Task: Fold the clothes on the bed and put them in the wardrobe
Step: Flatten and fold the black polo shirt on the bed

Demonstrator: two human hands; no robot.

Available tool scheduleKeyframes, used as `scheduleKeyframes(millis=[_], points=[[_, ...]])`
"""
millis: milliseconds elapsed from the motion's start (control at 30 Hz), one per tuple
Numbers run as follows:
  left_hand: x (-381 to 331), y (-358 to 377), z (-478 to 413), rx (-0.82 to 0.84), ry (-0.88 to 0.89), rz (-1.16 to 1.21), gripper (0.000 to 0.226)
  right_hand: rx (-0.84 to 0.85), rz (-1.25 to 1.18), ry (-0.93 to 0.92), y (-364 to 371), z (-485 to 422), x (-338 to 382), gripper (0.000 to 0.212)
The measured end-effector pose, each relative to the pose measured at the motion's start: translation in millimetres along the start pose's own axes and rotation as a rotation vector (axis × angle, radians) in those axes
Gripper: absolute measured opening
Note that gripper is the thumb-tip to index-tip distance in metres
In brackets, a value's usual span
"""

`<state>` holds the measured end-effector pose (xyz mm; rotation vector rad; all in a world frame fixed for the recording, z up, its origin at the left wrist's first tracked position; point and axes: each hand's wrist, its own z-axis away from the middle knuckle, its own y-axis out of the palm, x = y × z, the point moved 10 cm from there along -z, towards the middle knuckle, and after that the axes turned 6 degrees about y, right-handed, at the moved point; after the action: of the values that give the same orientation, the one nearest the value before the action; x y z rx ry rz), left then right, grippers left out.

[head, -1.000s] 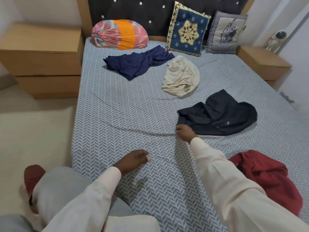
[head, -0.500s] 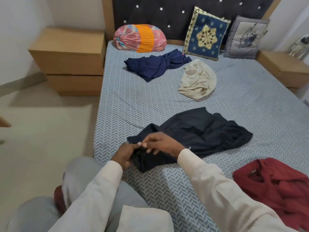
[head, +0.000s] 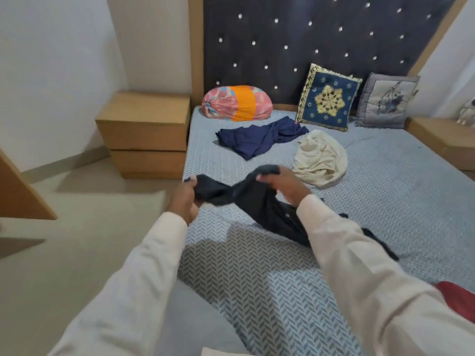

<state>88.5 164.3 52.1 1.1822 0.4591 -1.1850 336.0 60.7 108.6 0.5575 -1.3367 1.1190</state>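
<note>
Red garment [head: 457, 298]: cut off by the right edge, only a corner shows, lying on the bed [head: 257, 291] beside the right sleeve.
Dark garment [head: 259, 204]: mid-part hidden behind the right forearm. Blur smears its upper edge, so I cannot tell what kind of garment it is.
Figure [head: 465, 111] on the right nightstand [head: 442, 140]: cropped, too blurred to identify.
Wooden panel [head: 20, 191] at the left edge: cut off, cannot tell what it belongs to.

Left nightstand [head: 146, 132]: two drawer fronts, both closed, contents hidden.

Dark garment is held up over the near-left part of the bed. Left hand [head: 183, 199] grips one end, fingers curled round the cloth. Right hand [head: 281, 186] grips a bunched fold, fingers curled over it. The held edge runs left to right between the hands, rising toward the right. The rest trails down toward the near right, its tail lying on the sheet.

Cream garment [head: 321, 158] lies crumpled just beyond the right hand, with the navy garment [head: 259, 138] farther back. Bolster [head: 236, 102] and two cushions [head: 327, 98] lean at the headboard [head: 308, 34].
</note>
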Motion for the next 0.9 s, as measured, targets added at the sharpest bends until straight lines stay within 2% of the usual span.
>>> scheduleKeyframes(millis=[67, 133, 267, 333, 367, 400, 467, 500, 567, 600, 633, 733, 767, 833, 900], points=[[-61.6, 25.6, -12.2, 0.001, 0.083, 0.104, 0.036, -0.182, -0.131, -0.147, -48.5, -7.6, 78.5, 0.024], [-119.1, 57.8, -13.0, 0.055, 0.175, 0.185, 0.030, -0.341, -0.144, -0.287, -96.7, -3.7, 147.8, 0.025], [-183.7, 111.7, 15.4, 0.151, 0.341, 0.206, 0.009, -0.733, 0.209, -0.619, -166.4, 47.8, 235.7, 0.036], [-187.9, 127.8, 33.5, 0.207, 0.411, 0.196, 0.006, -0.893, 0.317, -0.700, -188.3, 71.1, 228.6, 0.037], [-181.9, 130.3, 39.1, 0.219, 0.443, 0.162, 0.008, -0.934, 0.322, -0.684, -197.9, 75.0, 211.2, 0.034], [-167.6, 131.2, 42.6, 0.232, 0.461, 0.104, 0.009, -0.948, 0.316, -0.629, -206.9, 73.1, 184.0, 0.032], [-112.5, 121.4, 44.3, 0.263, 0.429, -0.116, 0.008, -0.966, 0.322, -0.394, -223.0, 58.8, 107.1, 0.035], [-76.1, 115.3, 50.4, 0.304, 0.364, -0.256, 0.013, -0.947, 0.333, -0.203, -227.0, 52.4, 59.2, 0.040], [10.2, 99.8, 60.7, 0.461, 0.213, -0.578, 0.045, -0.863, 0.357, 0.286, -223.6, 52.4, -51.6, 0.059], [52.3, 92.4, 70.0, 0.570, 0.129, -0.716, 0.053, -0.805, 0.367, 0.457, -214.4, 58.1, -96.2, 0.066], [87.8, 87.3, 90.2, 0.682, 0.032, -0.800, 0.052, -0.730, 0.369, 0.535, -199.3, 62.0, -128.2, 0.067], [189.1, 75.5, 150.1, 1.053, -0.166, -1.047, 0.035, -0.383, 0.381, 0.406, -126.4, 59.9, -156.0, 0.038], [211.7, 70.7, 171.7, 1.166, -0.221, -1.140, 0.037, -0.237, 0.407, 0.389, -94.1, 59.5, -158.6, 0.040], [237.4, 54.1, 190.3, 1.234, -0.340, -1.330, 0.042, 0.037, 0.453, 0.393, -27.8, 67.4, -162.4, 0.042], [246.3, 34.0, 190.3, 1.232, -0.530, -1.374, 0.040, 0.170, 0.587, 0.285, 22.2, 70.0, -160.9, 0.041]])
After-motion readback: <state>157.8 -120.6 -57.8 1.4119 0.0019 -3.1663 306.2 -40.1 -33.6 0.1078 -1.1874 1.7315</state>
